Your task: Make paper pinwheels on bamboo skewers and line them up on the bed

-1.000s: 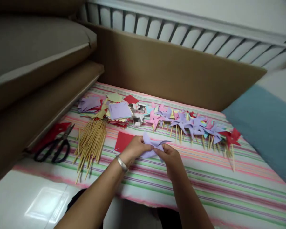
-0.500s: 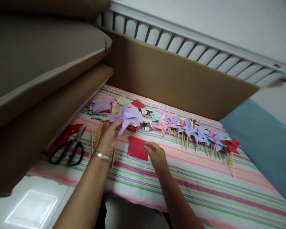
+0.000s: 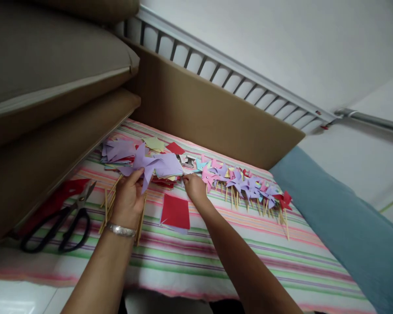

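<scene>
My left hand (image 3: 128, 197) pinches a purple paper pinwheel (image 3: 146, 164) between thumb and fingers, with its folded blades spread above the cloth. Reaching in beside a stack of paper squares (image 3: 168, 165) and a small silvery container (image 3: 190, 161), my right hand (image 3: 195, 188) has its fingers closed together. What they hold, if anything, is too small to make out. A red paper square (image 3: 176, 212) lies on the striped cloth between my forearms, over a lilac sheet. Thin wooden sticks (image 3: 140, 220) lie by my left wrist.
Black-handled scissors (image 3: 60, 226) rest at the left by red paper scraps (image 3: 65, 194). Finished pinwheels on sticks (image 3: 249, 186) lie in a row to the right. Stacked cushions (image 3: 62, 69) overhang the left side; a brown board (image 3: 209, 104) stands along the back.
My right hand has left the red square and moved up to the paper stack and silvery container. My left hand still holds the purple pinwheel. The view has shifted to the right.
</scene>
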A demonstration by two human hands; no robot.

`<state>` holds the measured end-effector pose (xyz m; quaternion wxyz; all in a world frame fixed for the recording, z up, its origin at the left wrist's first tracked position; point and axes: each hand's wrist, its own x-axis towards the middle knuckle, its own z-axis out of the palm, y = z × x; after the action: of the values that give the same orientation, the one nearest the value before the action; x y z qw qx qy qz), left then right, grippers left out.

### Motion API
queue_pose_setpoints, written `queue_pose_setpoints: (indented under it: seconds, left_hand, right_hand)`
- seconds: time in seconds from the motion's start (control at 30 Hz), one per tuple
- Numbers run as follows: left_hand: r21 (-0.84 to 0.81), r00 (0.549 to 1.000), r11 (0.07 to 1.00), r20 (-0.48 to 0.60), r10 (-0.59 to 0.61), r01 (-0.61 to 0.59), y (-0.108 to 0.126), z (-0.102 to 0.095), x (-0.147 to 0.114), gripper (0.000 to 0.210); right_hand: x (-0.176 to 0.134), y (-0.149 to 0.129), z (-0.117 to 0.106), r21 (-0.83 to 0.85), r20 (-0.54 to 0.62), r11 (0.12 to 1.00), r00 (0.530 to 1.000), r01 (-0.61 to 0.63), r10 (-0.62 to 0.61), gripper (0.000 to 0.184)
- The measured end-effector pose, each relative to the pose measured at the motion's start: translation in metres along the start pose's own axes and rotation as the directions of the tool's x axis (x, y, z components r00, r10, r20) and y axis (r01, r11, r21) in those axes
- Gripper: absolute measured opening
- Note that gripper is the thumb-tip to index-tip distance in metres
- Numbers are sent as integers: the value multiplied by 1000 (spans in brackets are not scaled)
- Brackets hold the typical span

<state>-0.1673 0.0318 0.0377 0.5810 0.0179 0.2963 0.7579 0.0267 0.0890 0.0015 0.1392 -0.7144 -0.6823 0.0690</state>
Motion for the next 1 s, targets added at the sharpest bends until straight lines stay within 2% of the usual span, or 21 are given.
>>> queue_pose_setpoints:
  seconds: [0.13, 0.23, 0.5, 0.73, 1.0]
  left_hand:
    - [83, 1000, 996, 17, 12, -14, 0, -5, 1, 14]
    - [130, 999, 992, 49, -6, 0, -1, -9, 1, 14]
    - [159, 993, 987, 116, -22, 3, -1, -6, -3, 25]
    - [195, 989, 981, 139, -39, 11, 2, -3, -5, 18]
    - [238, 992, 971, 110, -64, 36, 1, -4, -1, 18]
  right_hand:
    - [25, -17, 7, -176, 127, 984, 990, -30, 53, 16]
    - [32, -23, 10, -261, 197, 965, 976, -35, 89, 21]
    - [38, -19, 6, -396, 236, 914, 951, -94, 201, 28]
    - [51, -16, 10, -436, 322, 896, 915, -84, 242, 29]
    - [53, -27, 12, -405, 313, 911, 924, -79, 220, 30]
